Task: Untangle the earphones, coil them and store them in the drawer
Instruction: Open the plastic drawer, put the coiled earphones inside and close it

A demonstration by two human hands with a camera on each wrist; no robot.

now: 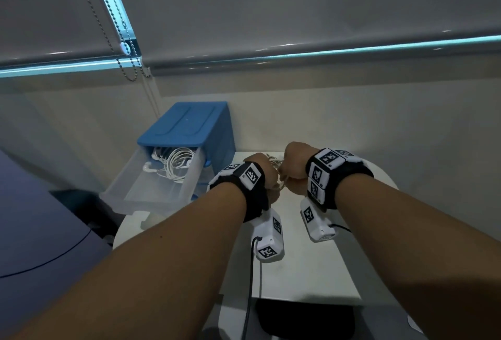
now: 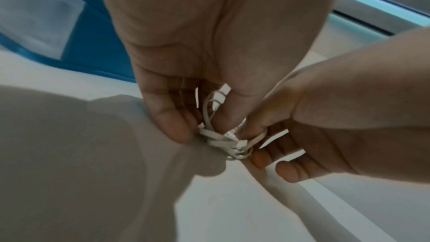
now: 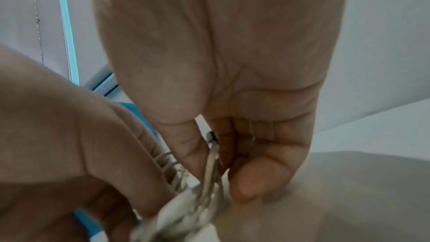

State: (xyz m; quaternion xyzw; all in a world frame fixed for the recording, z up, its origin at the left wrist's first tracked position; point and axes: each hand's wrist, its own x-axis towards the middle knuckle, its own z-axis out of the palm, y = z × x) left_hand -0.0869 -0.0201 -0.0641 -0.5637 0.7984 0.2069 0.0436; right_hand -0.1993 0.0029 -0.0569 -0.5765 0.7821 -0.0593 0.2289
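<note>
Both hands meet over the far part of the white table (image 1: 311, 266), working a tangled bundle of white earphones (image 2: 224, 140). My left hand (image 1: 261, 170) pinches the cable loops between thumb and fingers (image 2: 174, 130). My right hand (image 1: 294, 163) pinches the same knot from the other side, with its fingers (image 3: 253, 181) curled round the strands (image 3: 209, 168). In the head view only a bit of cable (image 1: 275, 163) shows between the fists. Left of the hands, the clear drawer (image 1: 130, 193) of the blue box (image 1: 187, 122) stands pulled out, holding another coiled white earphone set (image 1: 176, 163).
The blue box stands against the wall at the table's back left. A bead chain (image 1: 127, 49) of the window blind hangs above it. A dark pad (image 1: 303, 318) lies below the table's near edge. A grey-blue rounded surface (image 1: 40, 231) fills the left.
</note>
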